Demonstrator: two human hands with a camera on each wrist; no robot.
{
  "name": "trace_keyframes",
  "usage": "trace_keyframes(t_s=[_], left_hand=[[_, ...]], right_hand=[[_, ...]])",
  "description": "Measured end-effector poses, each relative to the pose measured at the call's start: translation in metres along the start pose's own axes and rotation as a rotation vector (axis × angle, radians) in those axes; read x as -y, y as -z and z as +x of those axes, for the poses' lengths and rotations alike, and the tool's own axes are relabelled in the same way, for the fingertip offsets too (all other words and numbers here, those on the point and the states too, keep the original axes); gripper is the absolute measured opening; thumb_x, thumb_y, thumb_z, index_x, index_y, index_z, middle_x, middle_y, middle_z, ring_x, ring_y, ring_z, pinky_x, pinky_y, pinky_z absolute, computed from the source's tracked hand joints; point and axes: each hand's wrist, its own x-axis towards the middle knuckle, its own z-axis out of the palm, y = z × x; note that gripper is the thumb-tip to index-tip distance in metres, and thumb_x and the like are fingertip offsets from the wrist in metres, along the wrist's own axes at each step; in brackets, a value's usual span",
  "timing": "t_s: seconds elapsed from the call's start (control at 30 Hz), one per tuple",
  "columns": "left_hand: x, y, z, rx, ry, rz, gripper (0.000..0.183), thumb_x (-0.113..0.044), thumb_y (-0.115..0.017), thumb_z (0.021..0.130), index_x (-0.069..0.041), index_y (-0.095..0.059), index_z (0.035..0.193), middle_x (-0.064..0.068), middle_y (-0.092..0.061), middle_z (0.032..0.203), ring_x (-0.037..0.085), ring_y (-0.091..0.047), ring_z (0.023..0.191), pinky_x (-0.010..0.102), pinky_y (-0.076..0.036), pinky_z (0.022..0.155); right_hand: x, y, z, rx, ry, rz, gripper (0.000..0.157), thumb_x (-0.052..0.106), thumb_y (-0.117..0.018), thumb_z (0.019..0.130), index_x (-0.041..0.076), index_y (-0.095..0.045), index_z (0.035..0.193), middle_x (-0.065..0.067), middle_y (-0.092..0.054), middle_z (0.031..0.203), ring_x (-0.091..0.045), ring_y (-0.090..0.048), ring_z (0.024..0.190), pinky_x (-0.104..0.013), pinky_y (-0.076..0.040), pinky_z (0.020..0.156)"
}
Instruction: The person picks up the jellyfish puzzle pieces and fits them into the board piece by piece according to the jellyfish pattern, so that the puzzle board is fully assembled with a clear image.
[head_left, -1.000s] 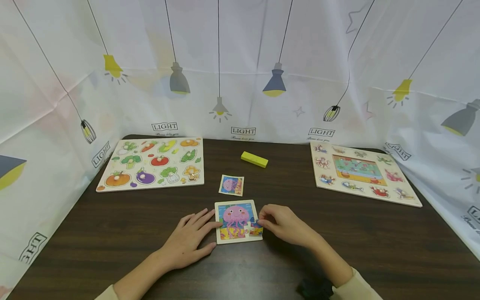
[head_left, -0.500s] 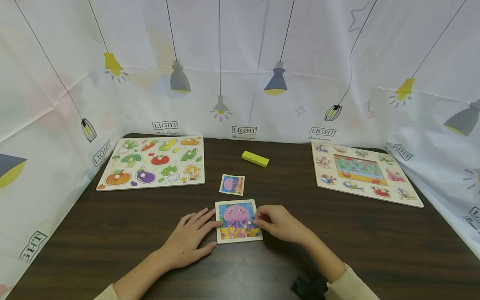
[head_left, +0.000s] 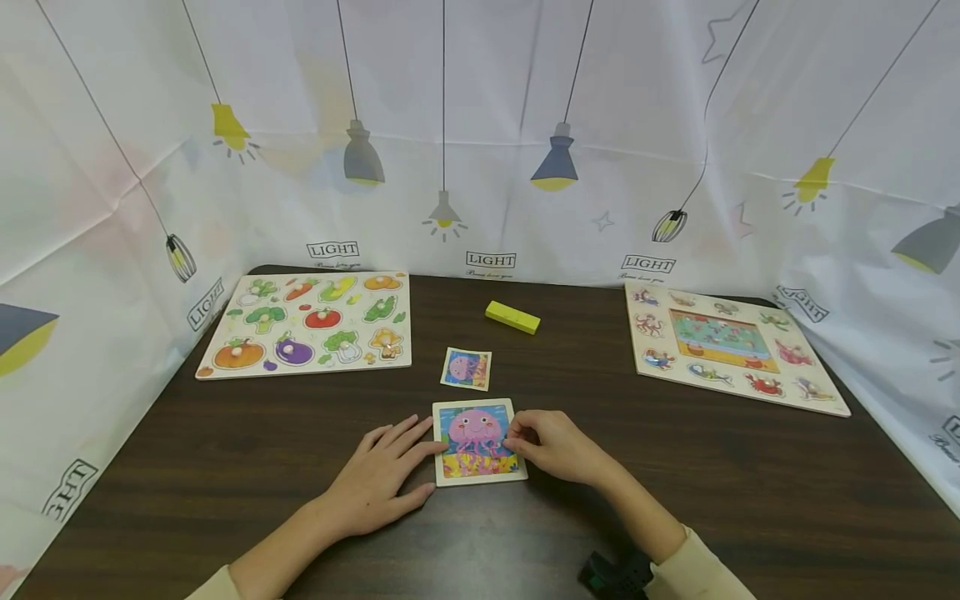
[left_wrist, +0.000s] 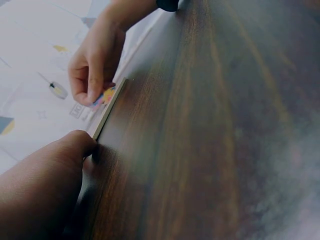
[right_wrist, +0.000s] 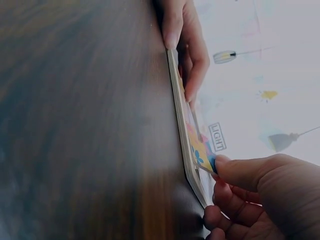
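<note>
A square jigsaw puzzle (head_left: 474, 422) with a pink jellyfish lies in a pale wooden frame (head_left: 480, 481) in front of the person. My left hand (head_left: 386, 477) rests spread at the frame's left side, index fingertip over its edge and thumb at the near left corner. At the right side my right hand (head_left: 557, 446) pinches a puzzle piece (right_wrist: 202, 156) between thumb and fingers. In the right wrist view this yellow and blue piece sits tilted, its held edge raised above the frame. From above, the fingers hide part of the puzzle's right side.
Behind the puzzle lies a small jellyfish picture card (head_left: 467, 369), with a yellow block (head_left: 512, 317) farther back. A vegetable peg board (head_left: 307, 323) stands back left, a sea-animal board (head_left: 731, 348) back right. A black device (head_left: 617, 575) is by the right wrist.
My right hand has moved slightly left over the puzzle with the piece. The pale gap at the lower right is now covered. My left hand has stayed in place.
</note>
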Motion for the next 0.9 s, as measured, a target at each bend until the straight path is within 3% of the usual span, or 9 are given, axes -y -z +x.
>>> trace_keyframes(t_s=[0.43,0.9], left_hand=[[0.0003,-0.0005,0.0001,0.0,0.002,0.003,0.047,-0.049,-0.044,0.092,-0.031,-0.042,0.135,0.0,-0.026,0.149,0.02,-0.018,0.137,0.047,-0.02,0.102],[0.0002,-0.0009,-0.0002,0.002,0.005,0.003,0.046,-0.049,-0.044,0.092,-0.03,-0.044,0.134,0.0,-0.028,0.148,0.019,-0.018,0.137,0.047,-0.02,0.102]], right_hand=[[0.0007,-0.0033,0.0014,-0.014,-0.056,-0.034,0.01,0.015,-0.068,0.083,0.016,-0.062,0.075,0.009,-0.047,0.062,-0.005,-0.043,0.056,-0.019,-0.037,0.048],[-0.0003,-0.0065,0.0003,-0.018,-0.074,-0.002,0.011,0.016,-0.07,0.081,0.018,-0.061,0.074,0.01,-0.047,0.061,-0.004,-0.042,0.053,-0.02,-0.036,0.047]])
